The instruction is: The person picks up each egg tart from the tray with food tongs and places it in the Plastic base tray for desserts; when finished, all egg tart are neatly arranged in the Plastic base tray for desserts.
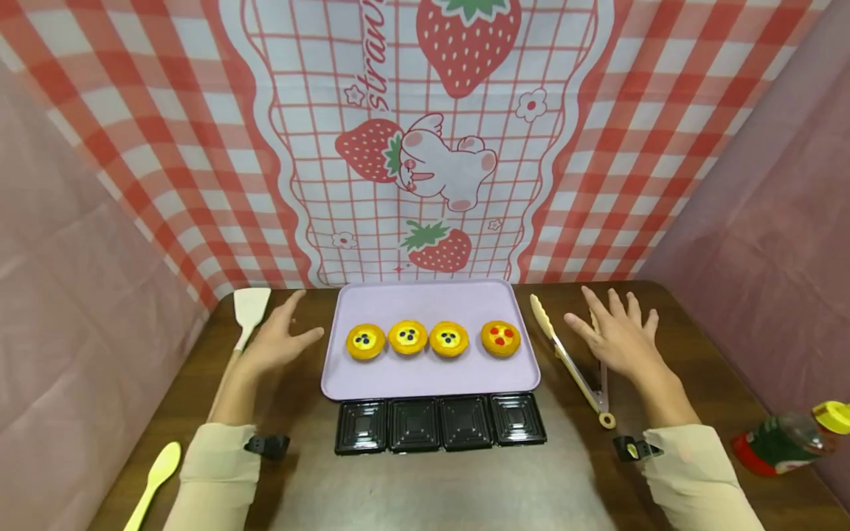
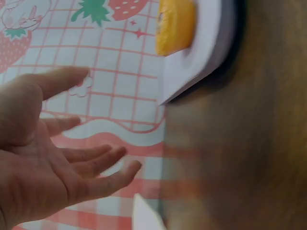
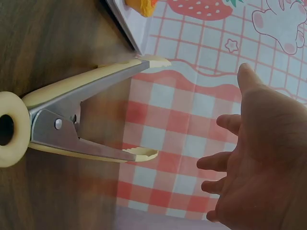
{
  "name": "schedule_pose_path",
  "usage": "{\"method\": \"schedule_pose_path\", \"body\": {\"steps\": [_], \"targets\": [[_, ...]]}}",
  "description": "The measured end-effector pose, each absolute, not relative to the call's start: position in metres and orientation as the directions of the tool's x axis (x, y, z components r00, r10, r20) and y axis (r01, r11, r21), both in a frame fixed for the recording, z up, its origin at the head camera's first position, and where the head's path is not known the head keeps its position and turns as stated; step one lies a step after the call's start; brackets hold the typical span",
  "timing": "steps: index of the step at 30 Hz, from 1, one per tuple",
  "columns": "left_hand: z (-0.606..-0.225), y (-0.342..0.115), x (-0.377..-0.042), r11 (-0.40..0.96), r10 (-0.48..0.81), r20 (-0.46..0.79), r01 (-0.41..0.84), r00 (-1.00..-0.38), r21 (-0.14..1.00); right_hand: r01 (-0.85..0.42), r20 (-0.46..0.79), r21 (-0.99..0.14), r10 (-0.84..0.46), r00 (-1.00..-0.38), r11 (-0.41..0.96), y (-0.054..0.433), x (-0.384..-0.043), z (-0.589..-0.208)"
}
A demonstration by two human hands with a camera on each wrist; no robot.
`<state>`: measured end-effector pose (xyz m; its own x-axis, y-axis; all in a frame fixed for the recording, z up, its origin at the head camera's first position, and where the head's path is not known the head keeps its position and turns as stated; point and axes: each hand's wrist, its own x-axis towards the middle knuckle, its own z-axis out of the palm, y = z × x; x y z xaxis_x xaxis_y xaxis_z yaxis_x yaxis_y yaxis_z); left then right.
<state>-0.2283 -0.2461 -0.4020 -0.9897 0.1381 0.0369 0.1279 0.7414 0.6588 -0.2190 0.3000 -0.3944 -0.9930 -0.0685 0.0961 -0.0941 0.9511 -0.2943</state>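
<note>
My left hand (image 1: 274, 341), fingers spread and holding nothing, hovers left of the lilac tray (image 1: 425, 381), close by a white spatula (image 1: 250, 304). On the right, my right hand (image 1: 623, 341) is also spread and holds nothing; it overlaps one arm of the tongs (image 1: 572, 365) in the head view. The right wrist view shows the tongs (image 3: 81, 105) standing apart from the palm, their arms parted. Three tarts with dark berries (image 1: 408, 337) sit in a row on the tray, and a tart with red pieces (image 1: 501, 338) sits at its right.
Black square containers (image 1: 414, 425) line the tray's near edge. A yellow spoon (image 1: 156, 476) lies at the near left of the table. At the right edge is a bottle with a yellow cap (image 1: 783, 442). A strawberry-print cloth (image 1: 425, 243) hangs behind the table.
</note>
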Motion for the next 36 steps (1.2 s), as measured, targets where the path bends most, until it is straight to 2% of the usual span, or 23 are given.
{"method": "schedule_pose_path", "body": {"steps": [7, 10, 18, 22, 28, 36], "targets": [[-0.433, -0.233, -0.229, 0.601, 0.049, -0.170, -0.107, -0.984, 0.792, -0.094, 0.067, -0.299, -0.078, -0.995, 0.950, 0.302, -0.217, -0.398], [-0.442, -0.230, -0.228, 0.567, 0.030, -0.233, -0.175, -0.972, 0.805, -0.086, 0.053, -0.298, -0.074, -0.996, 0.951, 0.302, -0.216, -0.398], [-0.449, -0.229, -0.230, 0.527, 0.071, -0.246, -0.173, -0.967, 0.832, -0.046, 0.093, -0.281, -0.020, -0.995, 0.959, 0.301, -0.215, -0.400], [-0.451, -0.228, -0.233, 0.510, 0.090, -0.252, -0.173, -0.964, 0.842, 0.049, 0.080, -0.265, 0.072, -0.994, 0.963, 0.298, -0.215, -0.406], [-0.452, -0.228, -0.234, 0.493, 0.100, -0.250, -0.170, -0.963, 0.853, 0.225, -0.039, -0.301, 0.224, -0.974, 0.927, 0.287, -0.215, -0.416], [-0.452, -0.227, -0.234, 0.483, 0.099, -0.243, -0.167, -0.965, 0.860, 0.312, -0.037, -0.326, 0.318, -0.947, 0.892, 0.271, -0.212, -0.434]]}}
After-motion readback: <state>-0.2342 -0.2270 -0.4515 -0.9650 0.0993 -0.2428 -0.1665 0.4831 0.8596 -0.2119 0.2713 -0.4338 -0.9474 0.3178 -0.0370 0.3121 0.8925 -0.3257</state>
